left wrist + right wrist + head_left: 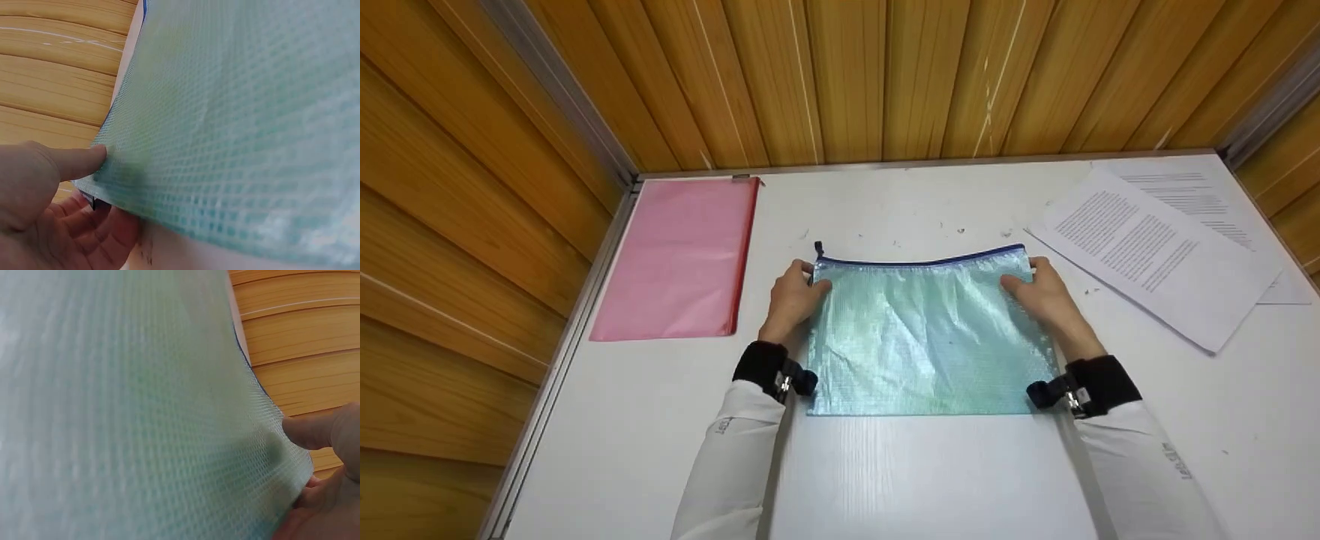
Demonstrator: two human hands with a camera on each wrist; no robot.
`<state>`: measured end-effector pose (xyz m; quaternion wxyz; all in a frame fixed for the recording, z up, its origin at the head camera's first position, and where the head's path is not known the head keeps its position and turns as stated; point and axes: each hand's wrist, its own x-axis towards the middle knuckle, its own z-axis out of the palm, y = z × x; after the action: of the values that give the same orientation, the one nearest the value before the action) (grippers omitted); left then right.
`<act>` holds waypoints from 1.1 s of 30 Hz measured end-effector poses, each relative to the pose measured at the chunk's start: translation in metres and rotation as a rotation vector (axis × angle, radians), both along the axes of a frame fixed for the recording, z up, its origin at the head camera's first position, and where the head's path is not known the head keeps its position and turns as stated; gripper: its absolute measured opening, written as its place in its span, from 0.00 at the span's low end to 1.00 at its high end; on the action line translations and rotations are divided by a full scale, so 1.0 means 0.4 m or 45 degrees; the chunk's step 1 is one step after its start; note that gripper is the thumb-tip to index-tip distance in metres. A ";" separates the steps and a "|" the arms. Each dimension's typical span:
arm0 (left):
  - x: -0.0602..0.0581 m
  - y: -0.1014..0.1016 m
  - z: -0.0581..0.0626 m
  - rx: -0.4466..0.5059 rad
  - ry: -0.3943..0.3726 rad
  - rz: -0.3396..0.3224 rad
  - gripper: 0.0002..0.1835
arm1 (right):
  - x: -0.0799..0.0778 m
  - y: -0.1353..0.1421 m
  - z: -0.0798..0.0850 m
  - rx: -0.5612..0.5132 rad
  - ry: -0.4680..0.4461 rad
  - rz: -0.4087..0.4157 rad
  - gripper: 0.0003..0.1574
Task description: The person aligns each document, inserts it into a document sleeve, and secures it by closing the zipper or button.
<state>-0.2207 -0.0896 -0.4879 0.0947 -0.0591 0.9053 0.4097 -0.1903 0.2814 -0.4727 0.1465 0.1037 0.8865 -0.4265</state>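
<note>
A translucent green zip pouch with a fine grid weave hangs between both hands, its dark blue zipper edge on the far side and its slider at the far left corner. My left hand pinches the pouch's left edge near that corner, thumb on top and fingers beneath. On the opposite side my right hand grips the right edge the same way, close to the zipper. In the left wrist view, the fingers curl under the pouch; in the right wrist view the thumb lies against its edge.
A pink zip pouch with a red edge lies at the back left of the white table. Printed sheets of paper overlap at the back right. Wood-patterned walls border the table at the back and sides.
</note>
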 end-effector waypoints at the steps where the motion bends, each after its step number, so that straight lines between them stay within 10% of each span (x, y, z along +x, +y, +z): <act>1: 0.001 -0.001 -0.002 0.024 0.007 -0.002 0.25 | 0.001 -0.002 0.000 -0.016 0.012 -0.010 0.45; 13: 0.006 -0.016 -0.006 0.291 -0.042 0.029 0.27 | 0.018 -0.016 -0.026 -0.151 0.126 -0.013 0.34; 33: 0.024 -0.020 0.047 0.218 0.236 -0.052 0.08 | 0.045 -0.017 -0.026 -0.006 0.337 -0.055 0.21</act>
<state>-0.2109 -0.0977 -0.4690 0.0237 0.0057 0.8730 0.4872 -0.1722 0.2747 -0.4829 0.0191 0.0654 0.8946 -0.4416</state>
